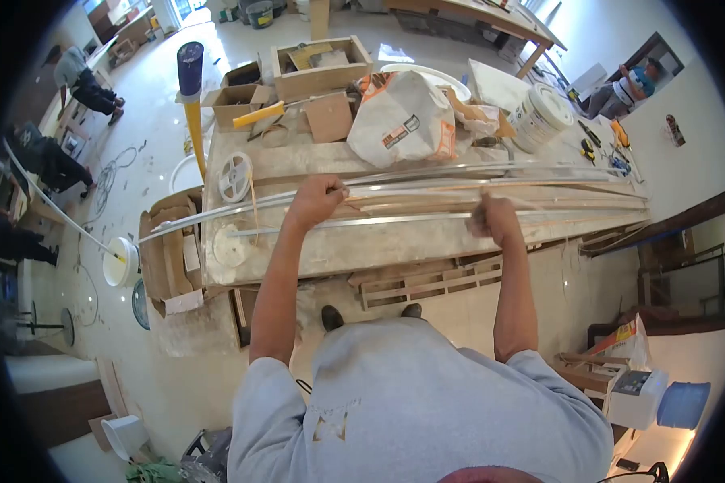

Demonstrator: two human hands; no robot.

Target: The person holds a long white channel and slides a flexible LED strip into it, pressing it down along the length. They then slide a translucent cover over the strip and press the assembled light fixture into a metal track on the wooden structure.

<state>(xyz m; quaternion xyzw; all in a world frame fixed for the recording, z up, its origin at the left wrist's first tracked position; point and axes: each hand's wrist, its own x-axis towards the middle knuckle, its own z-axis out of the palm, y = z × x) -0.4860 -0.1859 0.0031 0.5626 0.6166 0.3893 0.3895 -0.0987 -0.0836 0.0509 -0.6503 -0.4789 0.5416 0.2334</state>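
Note:
My left hand [318, 201] is closed in a pinch above the workbench [298, 266], at the end of a thin pale strip [415, 196]. That strip runs across toward my right hand [495, 219], whose fingers are curled closed at it and slightly blurred. Long metallic channels [354, 224] lie lengthwise on the bench under and around both hands. Left of my left hand is a white reel [235, 177], with a narrow tan tape [254, 211] hanging from it.
Behind the channels sit a white-and-orange bag [403, 121], a white bucket [542, 117] and a wooden box [322, 68]. An open cardboard box [169, 258] adjoins the bench's left end. A wooden frame [431, 282] lies below the front edge. Other people [89, 80] are farther off.

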